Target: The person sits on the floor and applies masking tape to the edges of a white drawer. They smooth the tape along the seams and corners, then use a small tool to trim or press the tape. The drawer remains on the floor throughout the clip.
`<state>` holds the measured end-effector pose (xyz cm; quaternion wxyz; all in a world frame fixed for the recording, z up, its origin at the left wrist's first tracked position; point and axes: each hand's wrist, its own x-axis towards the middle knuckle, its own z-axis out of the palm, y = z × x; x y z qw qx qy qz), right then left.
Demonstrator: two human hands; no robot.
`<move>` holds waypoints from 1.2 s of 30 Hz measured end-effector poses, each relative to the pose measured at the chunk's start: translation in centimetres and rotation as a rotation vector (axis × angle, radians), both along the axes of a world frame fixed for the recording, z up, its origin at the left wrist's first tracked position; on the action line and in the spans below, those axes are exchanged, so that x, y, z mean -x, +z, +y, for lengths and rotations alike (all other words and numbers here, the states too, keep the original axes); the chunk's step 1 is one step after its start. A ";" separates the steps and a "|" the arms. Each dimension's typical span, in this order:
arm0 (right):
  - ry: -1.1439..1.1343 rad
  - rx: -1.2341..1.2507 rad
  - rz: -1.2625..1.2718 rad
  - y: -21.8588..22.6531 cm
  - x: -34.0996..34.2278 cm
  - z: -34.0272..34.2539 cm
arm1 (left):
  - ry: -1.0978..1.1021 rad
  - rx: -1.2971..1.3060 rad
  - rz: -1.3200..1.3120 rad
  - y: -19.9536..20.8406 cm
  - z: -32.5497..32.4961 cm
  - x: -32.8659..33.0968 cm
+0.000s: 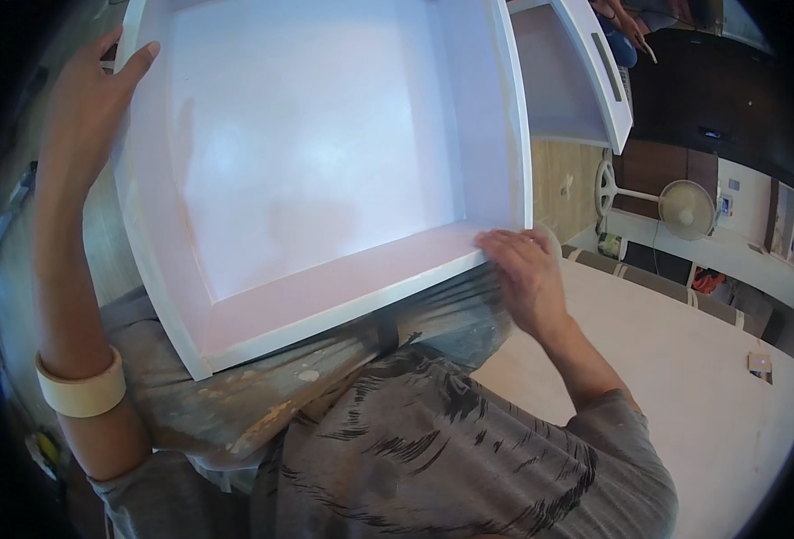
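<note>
A large white drawer (349, 325), its inside facing up at me, rests across my lap. My left hand (100, 99) grips the far part of its left wall, thumb over the rim and the fingers mostly hidden outside. At the near right corner, my right hand (521, 269) has its fingers bent over the rim. A roll of masking tape (82, 384) is worn round my left forearm like a bracelet. Below the drawer, a paint-stained cloth (325, 373) covers my legs.
Beyond the drawer's right wall stands another white drawer-like piece (605, 81) with a dark handle slot. A fan (687, 208) is at the right, past a pale wall or floor surface (666, 386). Another person's hand (630, 27) shows at the top right.
</note>
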<state>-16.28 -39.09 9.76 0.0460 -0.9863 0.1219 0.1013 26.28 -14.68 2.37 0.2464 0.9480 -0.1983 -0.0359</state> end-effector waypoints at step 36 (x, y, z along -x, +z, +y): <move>0.026 -0.282 0.035 -1.4 -3.8 5.4 | 0.029 0.319 0.334 2.8 1.0 -1.1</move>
